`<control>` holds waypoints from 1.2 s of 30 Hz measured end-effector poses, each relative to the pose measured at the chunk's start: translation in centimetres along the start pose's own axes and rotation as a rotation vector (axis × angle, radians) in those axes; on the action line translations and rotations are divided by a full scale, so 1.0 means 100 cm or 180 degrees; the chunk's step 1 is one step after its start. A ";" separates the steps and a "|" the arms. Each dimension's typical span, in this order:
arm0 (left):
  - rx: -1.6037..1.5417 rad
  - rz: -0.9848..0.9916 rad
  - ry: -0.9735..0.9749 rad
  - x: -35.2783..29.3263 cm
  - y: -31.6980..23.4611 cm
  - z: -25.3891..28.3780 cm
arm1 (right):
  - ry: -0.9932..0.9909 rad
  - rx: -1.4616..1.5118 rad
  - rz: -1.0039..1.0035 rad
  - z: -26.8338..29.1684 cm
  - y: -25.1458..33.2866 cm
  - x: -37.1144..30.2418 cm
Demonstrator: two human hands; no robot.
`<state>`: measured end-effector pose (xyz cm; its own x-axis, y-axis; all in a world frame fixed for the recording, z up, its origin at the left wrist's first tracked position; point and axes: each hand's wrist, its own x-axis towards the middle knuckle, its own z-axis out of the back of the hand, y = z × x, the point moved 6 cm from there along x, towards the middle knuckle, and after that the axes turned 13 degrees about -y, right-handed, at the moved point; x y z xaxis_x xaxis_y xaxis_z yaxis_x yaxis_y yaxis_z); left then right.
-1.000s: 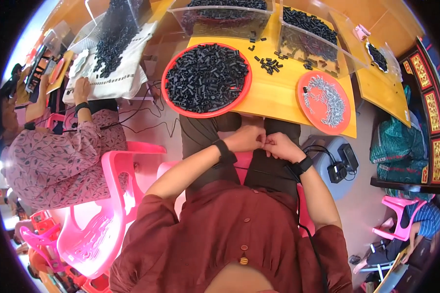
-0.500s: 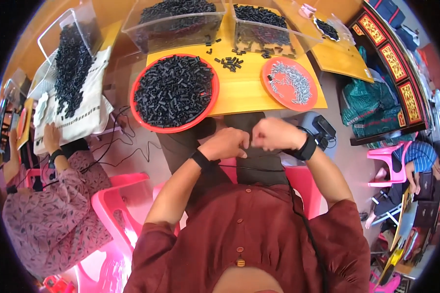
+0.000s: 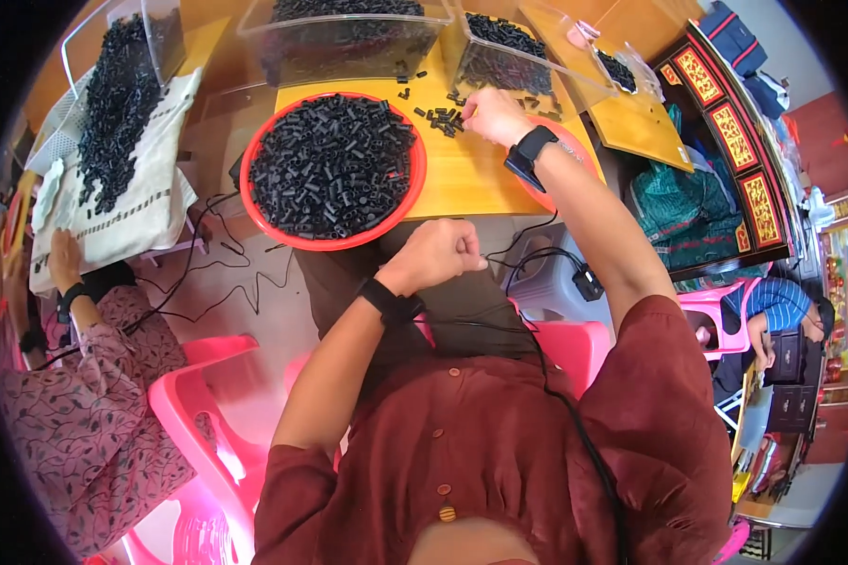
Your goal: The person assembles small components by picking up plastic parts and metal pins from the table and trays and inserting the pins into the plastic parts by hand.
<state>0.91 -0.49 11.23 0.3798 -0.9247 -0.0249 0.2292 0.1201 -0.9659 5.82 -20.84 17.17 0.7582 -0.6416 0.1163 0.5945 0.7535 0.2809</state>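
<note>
Your right hand (image 3: pixel 493 115) moved from lap to loose black pieces (image 3: pixel 440 119), fingers pinching there; left hand (image 3: pixel 438 252) fisted, contents unseen, below red tray (image 3: pixel 254 160).

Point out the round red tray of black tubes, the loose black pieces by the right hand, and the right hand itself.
Round red tray (image 3: pixel 254 151): head view, left rim.
Loose black pieces (image 3: pixel 440 119): head view, middle of cluster.
Right hand (image 3: pixel 495 115): head view, back of hand.

Right hand (image 3: pixel 493 115) reaches to loose black pieces (image 3: pixel 440 119) on the yellow tabletop (image 3: pixel 471 174). Left hand (image 3: pixel 435 254) is fisted near the red tray (image 3: pixel 254 169) of black pieces.
</note>
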 end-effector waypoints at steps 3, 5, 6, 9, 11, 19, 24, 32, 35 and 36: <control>0.0004 -0.0062 -0.0249 0.001 0.000 0.000 | 0.0106 -0.0146 0.0075 -0.007 0.004 0.002; -0.0138 -0.0081 -0.0304 0.002 0.004 -0.004 | -0.0042 -0.0197 0.0278 -0.010 0.002 0.004; -0.0288 -0.0094 -0.0367 0.003 0.005 -0.005 | -0.0183 -0.0253 0.0488 -0.010 0.002 0.005; -0.0640 -0.0058 -0.0428 0.005 0.008 -0.011 | -0.0196 -0.0288 0.0579 -0.009 -0.009 0.000; -0.1092 0.0082 -0.0723 0.005 0.009 -0.008 | -0.0273 -0.0166 0.0735 0.000 -0.002 -0.019; -0.2567 0.0850 -0.1416 0.003 0.002 0.005 | -0.0404 0.0773 0.0858 0.045 0.033 -0.151; -0.2455 0.1085 -0.1220 0.001 0.003 -0.001 | -0.0435 0.0791 0.0882 0.047 0.024 -0.167; -0.2572 0.1381 -0.1168 0.000 0.000 0.010 | -0.0784 0.0459 0.0019 0.076 -0.094 -0.116; -0.2546 0.1407 -0.1045 0.001 -0.002 0.007 | -0.0798 -0.0043 0.0004 0.070 -0.119 -0.098; -0.2555 0.1430 -0.1065 0.000 0.000 0.007 | -0.0560 -0.0060 -0.0170 0.068 -0.117 -0.093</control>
<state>1.56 -0.22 11.45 0.5456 -0.6878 -0.4788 -0.6300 0.0401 -0.7755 -10.00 -24.70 19.31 0.6678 -0.6947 0.2671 0.6388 0.7192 0.2734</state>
